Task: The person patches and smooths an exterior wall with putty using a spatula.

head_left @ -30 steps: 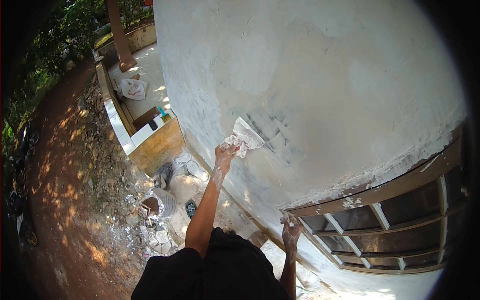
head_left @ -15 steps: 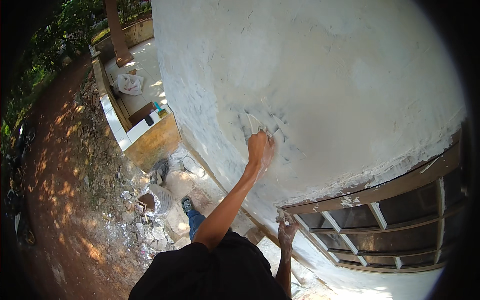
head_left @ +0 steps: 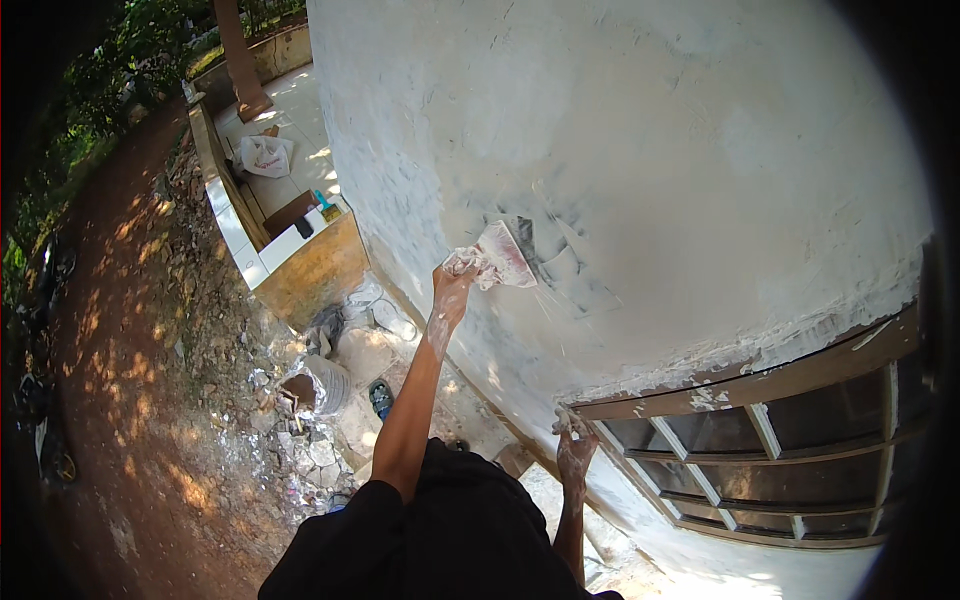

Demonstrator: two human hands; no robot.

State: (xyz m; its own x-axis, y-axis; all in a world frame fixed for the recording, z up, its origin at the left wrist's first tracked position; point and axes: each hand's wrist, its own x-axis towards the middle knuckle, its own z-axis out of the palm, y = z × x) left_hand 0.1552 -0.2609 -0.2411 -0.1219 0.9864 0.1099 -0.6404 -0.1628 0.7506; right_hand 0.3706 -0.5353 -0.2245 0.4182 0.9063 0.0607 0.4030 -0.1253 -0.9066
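Observation:
My left hand (head_left: 455,282), smeared with white paste, is closed round the handle of a putty knife (head_left: 508,256). The knife's wide, paste-coated blade is at the wall (head_left: 640,200), beside a patch of dark smudges and fresh scrape lines. Whether the blade edge touches the surface is hard to tell. Lower down, by the upper left corner of the window frame (head_left: 660,403), my right hand (head_left: 574,456) is closed, also whitened with paste. A greyish lump shows at its fingertips, too small to name.
A paste-stained bucket (head_left: 322,387) stands on rubble at the lower left. Beyond it, a low tiled ledge (head_left: 283,248) carries a brush with a blue handle (head_left: 322,200) and a dark object. A white plastic bag (head_left: 266,156) lies on the porch floor. The paned window is at the right.
My left hand has swung left and slightly down, turning so the putty knife's blade now shows. My right hand has stayed by the window corner.

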